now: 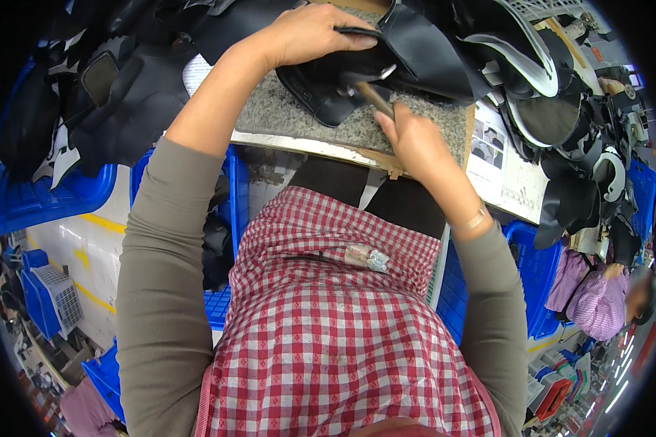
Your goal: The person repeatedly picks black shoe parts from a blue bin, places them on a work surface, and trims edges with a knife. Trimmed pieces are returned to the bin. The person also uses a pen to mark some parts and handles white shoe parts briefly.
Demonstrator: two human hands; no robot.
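My left hand (306, 33) is closed on the folded edge of a black leather piece (317, 91), thumb on top, at the far side of the worktop. My right hand (414, 138) grips the wooden handle of a hammer (376, 99). The hammer's metal head, smeared by motion, is over the leather piece; whether it touches cannot be told. Beneath lies a speckled grey stone slab (266, 115). Another large black leather piece (430, 58) curves up beside the hammer, partly on the slab.
Black cut pieces (135, 102) are heaped at the left; white-edged black pieces (550, 116) pile up at the right. A printed sheet (488, 156) lies right of the slab. Blue crates (539, 273) stand below the table. A person in a pink checked top (598, 302) sits at the right.
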